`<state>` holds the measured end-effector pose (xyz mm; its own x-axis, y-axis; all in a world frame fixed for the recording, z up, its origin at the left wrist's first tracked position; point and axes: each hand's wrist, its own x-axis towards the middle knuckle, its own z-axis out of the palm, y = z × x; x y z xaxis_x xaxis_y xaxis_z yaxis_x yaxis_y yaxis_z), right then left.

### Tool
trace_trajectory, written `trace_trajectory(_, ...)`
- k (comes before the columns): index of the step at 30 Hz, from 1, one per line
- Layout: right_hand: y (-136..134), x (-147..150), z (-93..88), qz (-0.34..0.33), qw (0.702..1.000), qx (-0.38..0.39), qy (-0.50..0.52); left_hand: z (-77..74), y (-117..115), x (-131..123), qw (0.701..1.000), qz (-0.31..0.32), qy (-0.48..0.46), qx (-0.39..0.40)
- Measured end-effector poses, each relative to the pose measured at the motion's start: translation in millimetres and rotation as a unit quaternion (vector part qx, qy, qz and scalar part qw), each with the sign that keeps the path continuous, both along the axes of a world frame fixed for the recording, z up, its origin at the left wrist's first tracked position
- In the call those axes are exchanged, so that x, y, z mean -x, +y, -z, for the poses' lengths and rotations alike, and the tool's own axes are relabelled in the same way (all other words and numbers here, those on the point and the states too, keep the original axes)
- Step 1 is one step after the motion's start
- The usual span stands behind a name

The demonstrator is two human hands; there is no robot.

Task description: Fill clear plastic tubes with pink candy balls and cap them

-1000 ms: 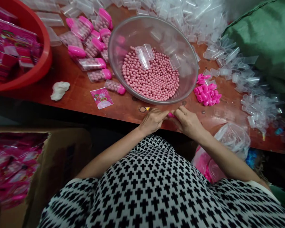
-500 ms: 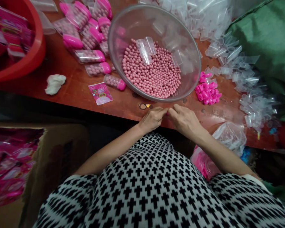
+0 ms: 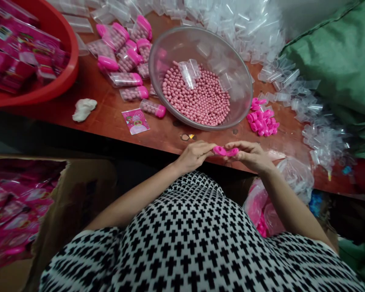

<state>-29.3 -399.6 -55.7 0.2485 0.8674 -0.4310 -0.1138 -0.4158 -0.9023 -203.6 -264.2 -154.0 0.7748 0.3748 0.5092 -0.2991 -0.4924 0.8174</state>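
My left hand (image 3: pixel 194 156) and my right hand (image 3: pixel 251 155) meet at the table's front edge. Between their fingertips is a bright pink plastic cap (image 3: pixel 225 151), spread open like a flip-top. The left fingers pinch its left end; the right thumb and fingers close around its right end. Just beyond stands a grey translucent bowl (image 3: pixel 200 125) holding pink candy balls (image 3: pixel 197 103) and several clear tubes. A small pile of pink caps (image 3: pixel 263 121) lies right of the bowl. To its left are filled tubes with pink caps (image 3: pixel 130 79) and a printed pink card (image 3: pixel 135 121).
A red basin (image 3: pixel 74 61) of pink packets stands at the left, near a crumpled white wad (image 3: pixel 84 110). Clear empty tubes (image 3: pixel 231 24) heap at the back and right, beside a green sack (image 3: pixel 328 52). Below the table are a cardboard box (image 3: pixel 53 219) and a plastic bag (image 3: pixel 296 178).
The right hand has turned and opened outward, so the pink cap, almost hidden before, now shows between both hands. The camera view has shifted slightly.
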Motion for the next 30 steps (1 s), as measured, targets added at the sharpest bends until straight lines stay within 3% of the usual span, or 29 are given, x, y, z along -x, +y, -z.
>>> trace_trajectory(3,10,4,7.9,0.011,0.999,0.029,0.015,-2.9,-6,1,0.999,-0.001,-0.003,-0.034)
trace_trajectory(8,16,22,8.9,-0.027,0.978,0.109,0.178,-8.6,-11,5,0.997,-0.042,0.0,-0.062)
trace_trajectory(15,20,53,10.0,0.025,0.986,0.051,0.155,-29.0,-9,21,0.995,-0.048,-0.051,-0.066)
trace_trajectory(17,27,56,-2.8,-0.027,0.986,0.067,0.147,-40.9,-7,33,0.994,-0.055,-0.055,-0.07)
trace_trajectory(20,53,48,-32.6,-0.181,0.978,0.055,0.092,-63.7,9,55,0.992,-0.086,-0.058,-0.075)
trace_trajectory(22,85,35,-49.4,-0.246,0.969,-0.002,-0.014,-77.0,37,68,0.986,-0.144,-0.051,-0.068)
trace_trajectory(23,104,26,-54.5,-0.247,0.964,-0.034,-0.098,-81.1,57,72,0.978,-0.191,-0.043,-0.065)
trace_trajectory(24,125,17,-56.8,-0.22,0.951,-0.061,-0.207,-83.0,81,74,0.968,-0.241,-0.034,-0.058)
trace_trajectory(25,146,7,-56.6,-0.198,0.919,-0.079,-0.333,-82.6,107,75,0.954,-0.295,-0.025,-0.048)
trace_trajectory(27,186,-13,-50.3,-0.187,0.812,-0.029,-0.552,-76.4,163,73,0.919,-0.389,-0.02,-0.055)
trace_trajectory(29,218,-29,-40.0,-0.18,0.728,0.041,-0.66,-67.9,209,69,0.907,-0.412,-0.016,-0.088)
trace_trajectory(30,231,-34,-34.4,-0.178,0.707,0.066,-0.681,-64.6,225,66,0.903,-0.418,-0.02,-0.1)
